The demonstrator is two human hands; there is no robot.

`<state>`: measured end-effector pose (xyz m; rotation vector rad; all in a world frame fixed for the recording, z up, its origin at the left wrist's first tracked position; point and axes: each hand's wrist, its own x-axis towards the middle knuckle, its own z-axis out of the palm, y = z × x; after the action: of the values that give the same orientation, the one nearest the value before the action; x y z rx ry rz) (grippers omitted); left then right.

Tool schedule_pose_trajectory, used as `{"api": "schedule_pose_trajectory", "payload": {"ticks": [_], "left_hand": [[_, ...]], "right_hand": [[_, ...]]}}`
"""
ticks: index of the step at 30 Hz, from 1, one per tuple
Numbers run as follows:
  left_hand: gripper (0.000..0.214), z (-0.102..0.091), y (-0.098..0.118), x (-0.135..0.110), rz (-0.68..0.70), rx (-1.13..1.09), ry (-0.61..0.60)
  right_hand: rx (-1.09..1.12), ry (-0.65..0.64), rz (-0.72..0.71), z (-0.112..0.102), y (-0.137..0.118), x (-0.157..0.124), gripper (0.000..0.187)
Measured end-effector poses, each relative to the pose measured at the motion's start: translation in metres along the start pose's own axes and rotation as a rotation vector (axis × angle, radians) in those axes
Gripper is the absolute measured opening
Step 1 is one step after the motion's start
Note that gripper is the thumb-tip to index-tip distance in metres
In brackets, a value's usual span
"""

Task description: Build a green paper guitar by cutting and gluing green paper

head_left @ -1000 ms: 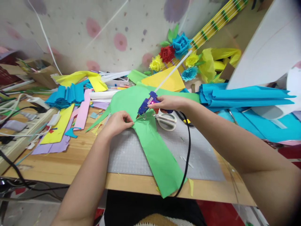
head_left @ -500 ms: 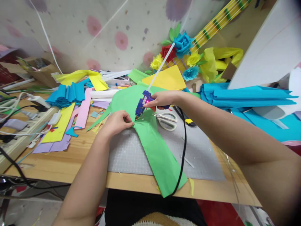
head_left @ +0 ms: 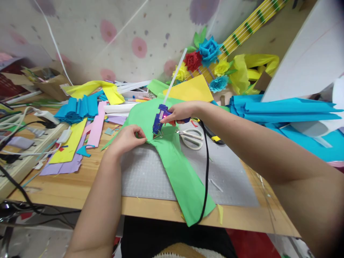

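Note:
My right hand (head_left: 178,111) is wrapped round a blue glue gun (head_left: 159,120), its nozzle pointing down at the green paper. A long white glue stick (head_left: 175,76) juts up from the gun's back, and a small red light glows on its side. My left hand (head_left: 131,139) pinches the edge of the green crepe paper (head_left: 182,175) just left of the nozzle. The paper spreads out behind the hands, and one strip of it runs toward me over the table's front edge. Whether the nozzle touches the paper I cannot tell.
White-handled scissors (head_left: 192,138) lie on the grey cutting mat (head_left: 228,179), right of the gun. The gun's black cord (head_left: 206,172) hangs across the mat. Paper flowers (head_left: 209,50) stand at the back. A power strip (head_left: 34,154) and coloured paper strips lie left; blue paper (head_left: 285,109) lies right.
The glue gun has moved slightly left, and its glue stick leans further left. My left hand has shifted a little left along the paper's edge, still pinching.

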<state>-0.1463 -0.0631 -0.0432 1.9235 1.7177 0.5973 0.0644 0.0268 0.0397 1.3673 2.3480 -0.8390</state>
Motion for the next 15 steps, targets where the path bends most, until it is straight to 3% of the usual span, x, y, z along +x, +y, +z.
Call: {"api": "schedule_pose_trajectory", "payload": {"ticks": [8,15], "left_hand": [[0.017,-0.001,0.000,0.001,0.001,0.053,0.115],[0.024,0.003,-0.003,0.009,-0.087,0.034,0.235]], "right_hand": [[-0.006,-0.065,-0.037,-0.003,0.002,0.003,0.057],[0.054,-0.063,0.010,-0.004,0.012,0.002,0.045]]}}
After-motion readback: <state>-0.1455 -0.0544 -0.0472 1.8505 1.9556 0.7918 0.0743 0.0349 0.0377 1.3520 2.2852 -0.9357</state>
